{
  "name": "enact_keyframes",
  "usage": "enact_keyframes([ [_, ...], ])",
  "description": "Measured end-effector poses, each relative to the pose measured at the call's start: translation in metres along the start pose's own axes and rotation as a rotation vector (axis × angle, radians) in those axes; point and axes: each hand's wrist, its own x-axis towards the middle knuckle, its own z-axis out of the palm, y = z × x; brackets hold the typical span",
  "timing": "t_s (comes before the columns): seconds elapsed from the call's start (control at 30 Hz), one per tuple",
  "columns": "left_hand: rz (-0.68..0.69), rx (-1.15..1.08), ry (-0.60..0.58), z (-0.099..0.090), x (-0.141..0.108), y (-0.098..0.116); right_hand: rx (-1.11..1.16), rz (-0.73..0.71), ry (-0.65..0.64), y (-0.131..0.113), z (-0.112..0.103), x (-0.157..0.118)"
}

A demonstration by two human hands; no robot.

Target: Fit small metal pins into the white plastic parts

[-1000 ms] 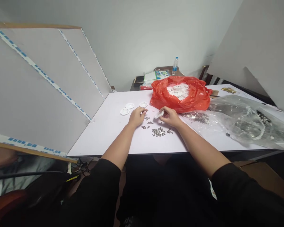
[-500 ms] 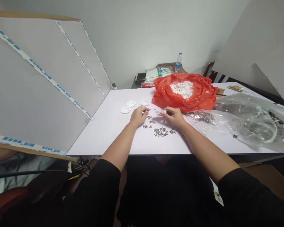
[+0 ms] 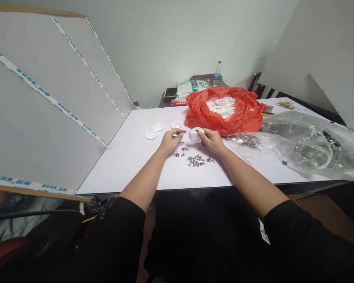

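My right hand (image 3: 211,140) holds a white rounded plastic piece (image 3: 196,134) by its right end, tilted up so its face shows. Just left of it is my left hand (image 3: 171,140), its index finger stretched toward the piece and apart from the thumb, with nothing visible between them. Below the hands a pile of small metal parts (image 3: 196,161) lies on the white table (image 3: 120,165), with smaller clusters around it. Three white round pieces sit beyond my left hand, one of them at the far left (image 3: 151,135).
A red plastic bag (image 3: 238,122) full of white pieces stands behind my right hand. Clear plastic bags (image 3: 301,145) with metal parts cover the right side. A water bottle (image 3: 217,73) is at the back, and a grey panel (image 3: 47,102) borders the left.
The white piece in my right hand has been turned from edge-on to show its broad face. My left index finger has stretched out. The whole view has shifted slightly.
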Motion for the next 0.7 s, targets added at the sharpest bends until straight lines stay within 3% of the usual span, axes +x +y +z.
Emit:
enact_keyframes([
  [0.1, -0.064, -0.226, -0.110, 0.004, -0.002, 0.005, 0.065, 0.039, -0.026, 0.000, 0.002, 0.001],
  [0.27, -0.073, -0.319, -0.249, 0.006, -0.007, 0.011, 0.200, 0.109, -0.127, -0.005, 0.006, 0.000],
  [0.7, -0.046, -0.314, -0.285, 0.002, -0.009, 0.010, 0.304, 0.163, -0.221, -0.013, 0.008, -0.002],
])
